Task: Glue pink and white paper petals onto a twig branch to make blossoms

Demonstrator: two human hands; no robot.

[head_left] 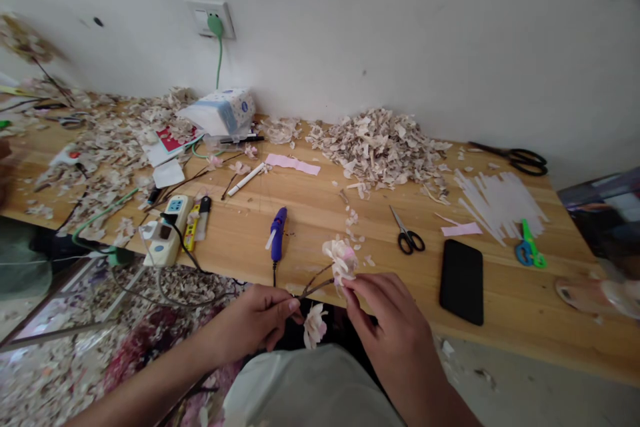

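Observation:
My left hand (260, 317) is closed in a pinch on a thin dark twig (316, 285) that carries pale pink paper flowers. One paper flower (341, 259) sits at the twig's upper end, and another flower (315, 324) hangs below, over my lap. My right hand (387, 320) has its fingertips pressed together on the underside of the upper flower. Both hands hover just in front of the wooden table's near edge (500, 337). A purple glue gun (277, 235) lies on the table just beyond my hands.
A heap of paper scraps (380, 143) lies at the back by the wall. Small black scissors (407, 235), a black phone (462, 281), green-blue scissors (529, 250), white sticks (495, 203), large black scissors (517, 159), a power strip (167, 230) and a tissue pack (223, 112) are on the table.

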